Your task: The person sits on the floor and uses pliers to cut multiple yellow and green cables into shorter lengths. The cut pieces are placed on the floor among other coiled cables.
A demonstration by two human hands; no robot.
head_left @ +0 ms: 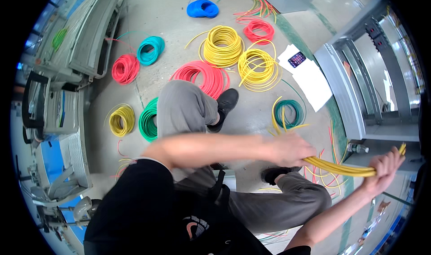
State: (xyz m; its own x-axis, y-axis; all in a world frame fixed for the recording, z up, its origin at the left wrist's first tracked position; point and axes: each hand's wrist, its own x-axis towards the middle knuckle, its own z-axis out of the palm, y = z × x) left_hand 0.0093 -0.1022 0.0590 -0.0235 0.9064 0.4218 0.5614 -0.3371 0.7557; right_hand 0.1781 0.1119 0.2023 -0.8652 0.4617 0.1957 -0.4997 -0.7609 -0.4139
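Stretches the left arm (215, 149) across the front of the body toward the right, bare from about the elbow down and blurred along the forearm. Curls the left hand (289, 151) into a grip right of centre, with the back of the hand turned up. Slants the right arm (332, 217) out from the near edge toward the right, roughly straight through the wrist. Clenches the right hand (384, 167) firmly, further right and well apart from the left.

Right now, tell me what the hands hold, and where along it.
A bundle of yellow wires: the right hand grips it near one end, the left hand further along.
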